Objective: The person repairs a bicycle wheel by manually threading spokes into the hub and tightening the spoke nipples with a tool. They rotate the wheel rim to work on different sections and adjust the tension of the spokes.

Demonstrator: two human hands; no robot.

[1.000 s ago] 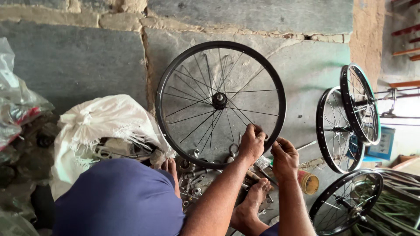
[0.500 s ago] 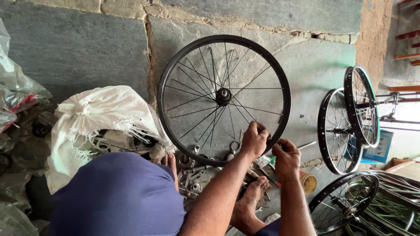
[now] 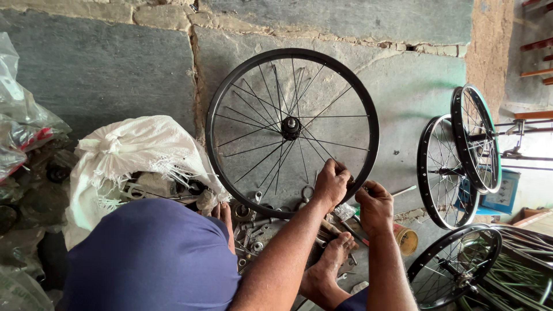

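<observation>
Stone floor — grey slabs, cracked joints. Black spoked wheel stands at centre, its lower rim by the person's bare foot. White woven sack lies left of the wheel, mouth open, metal parts showing inside. Clear plastic bag at the left edge, with a red patch. Three more black wheels stand and lie to the right; a blue-edged rectangular package sits behind them. A small yellow tin lies near the foot. Loose wrenches and nuts lie under the rim. Left hand clenched on spokes at the lower right rim; right hand clenched just beside it — its contents cannot be told.
</observation>
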